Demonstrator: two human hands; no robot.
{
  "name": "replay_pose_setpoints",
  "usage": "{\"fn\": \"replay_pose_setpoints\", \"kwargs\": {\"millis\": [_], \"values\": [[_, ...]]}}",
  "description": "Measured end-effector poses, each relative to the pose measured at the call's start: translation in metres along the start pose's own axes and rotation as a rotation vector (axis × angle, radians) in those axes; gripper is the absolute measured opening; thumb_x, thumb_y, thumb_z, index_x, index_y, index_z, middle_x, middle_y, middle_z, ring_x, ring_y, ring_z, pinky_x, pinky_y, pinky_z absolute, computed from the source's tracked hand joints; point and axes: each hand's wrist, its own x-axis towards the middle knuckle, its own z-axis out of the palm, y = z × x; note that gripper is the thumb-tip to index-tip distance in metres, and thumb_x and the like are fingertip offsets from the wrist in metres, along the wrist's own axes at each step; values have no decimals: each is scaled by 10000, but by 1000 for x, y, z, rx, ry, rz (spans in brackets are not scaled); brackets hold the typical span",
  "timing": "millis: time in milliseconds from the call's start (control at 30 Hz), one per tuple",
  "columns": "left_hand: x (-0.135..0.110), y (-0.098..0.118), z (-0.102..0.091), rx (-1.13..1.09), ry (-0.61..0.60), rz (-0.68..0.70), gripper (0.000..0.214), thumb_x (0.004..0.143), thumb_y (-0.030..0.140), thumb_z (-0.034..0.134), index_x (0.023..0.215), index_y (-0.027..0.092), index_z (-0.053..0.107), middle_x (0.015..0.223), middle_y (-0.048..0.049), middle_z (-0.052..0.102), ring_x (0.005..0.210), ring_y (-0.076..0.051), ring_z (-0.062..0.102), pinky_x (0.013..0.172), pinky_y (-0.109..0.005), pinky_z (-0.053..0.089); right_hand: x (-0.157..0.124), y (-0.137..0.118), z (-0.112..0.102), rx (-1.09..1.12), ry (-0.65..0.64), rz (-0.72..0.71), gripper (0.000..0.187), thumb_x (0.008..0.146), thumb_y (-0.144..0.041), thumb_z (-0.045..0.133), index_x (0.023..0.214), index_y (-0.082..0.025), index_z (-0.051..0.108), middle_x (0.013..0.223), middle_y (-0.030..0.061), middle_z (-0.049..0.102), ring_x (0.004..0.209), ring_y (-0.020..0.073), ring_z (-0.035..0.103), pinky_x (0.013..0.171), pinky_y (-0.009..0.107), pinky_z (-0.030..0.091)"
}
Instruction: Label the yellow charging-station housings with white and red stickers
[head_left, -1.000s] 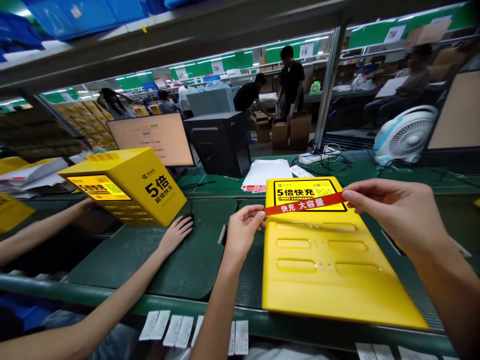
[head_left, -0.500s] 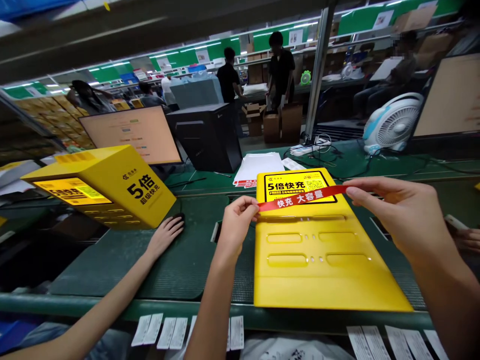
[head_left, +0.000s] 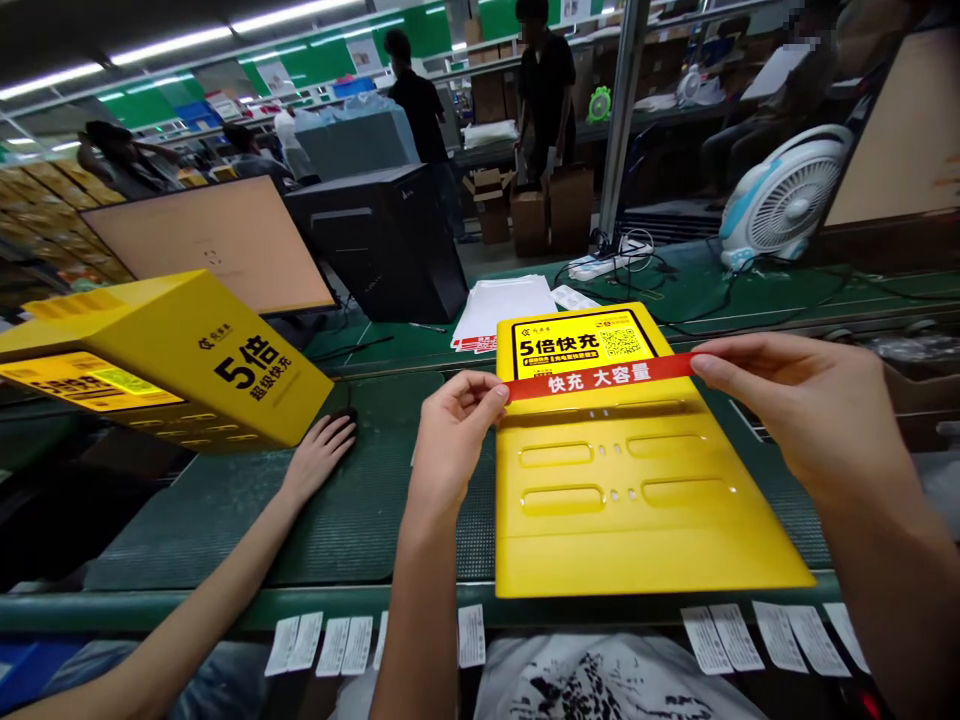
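A red sticker strip [head_left: 600, 377] with white lettering is stretched between my two hands, above a yellow casing [head_left: 637, 540]. My left hand [head_left: 454, 430] pinches the strip's left end between thumb and fingertips. Its right end is held the same way by my right hand [head_left: 810, 420]. The casing lies on the green work surface, with rows of oblong recesses and small holes on its near part. Behind the strip, a yellow label [head_left: 577, 345] with black print and a QR code shows on the casing, its lower part covered by the strip.
At left, a co-worker's hand [head_left: 322, 450] rests on a black mouse beside another yellow casing [head_left: 187, 360]. White sheets [head_left: 506, 305] lie behind my casing. A monitor [head_left: 217, 245], a black computer tower [head_left: 382, 240] and a fan [head_left: 787, 200] stand farther back. White labels [head_left: 471, 637] hang along the front edge.
My view has shifted, so the scene sits differently. The strip is held straighter and flatter, slightly lower across the label. Both hands keep hold of its ends.
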Motion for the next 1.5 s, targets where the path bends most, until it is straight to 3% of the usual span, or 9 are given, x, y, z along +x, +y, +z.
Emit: {"fn": "replay_pose_setpoints", "kwargs": {"millis": [133,267,367,633,1500], "values": [[2,-10,8,242,58,53,133,834,294,736,824,170,690,824,-21,702,762,-140,628,667,-227,459,6,7,8,-145,11,23,226,720,-373,889,852,-193,848,826,61,765,803,226,684,682,285,525],[-1,-18,19,581,146,189,90,899,214,651,816,185,672,812,-11,696,741,-138,608,672,-242,432,12,19,14,-198,-62,91,207,715,-345,879,812,-168,831,776,60,748,738,212,655,633,288,464],[-5,-21,22,673,150,284,102,913,171,621,817,186,652,825,-18,685,775,-150,621,712,-252,440,12,27,15,-212,-66,105,243,718,-382,855,834,-169,826,782,60,751,671,205,640,583,291,434],[-8,-24,25,786,150,410,115,936,130,606,851,182,665,829,-26,670,793,-165,621,704,-271,421,9,32,18,-303,-29,29,204,734,-396,817,829,-216,812,738,23,733,630,209,654,561,305,426],[-8,-26,27,831,170,436,128,890,57,673,821,162,650,798,-6,654,764,-148,618,673,-261,438,6,39,19,-420,-6,-24,68,803,-269,848,851,-240,810,760,-34,749,646,177,670,581,292,465]]}}
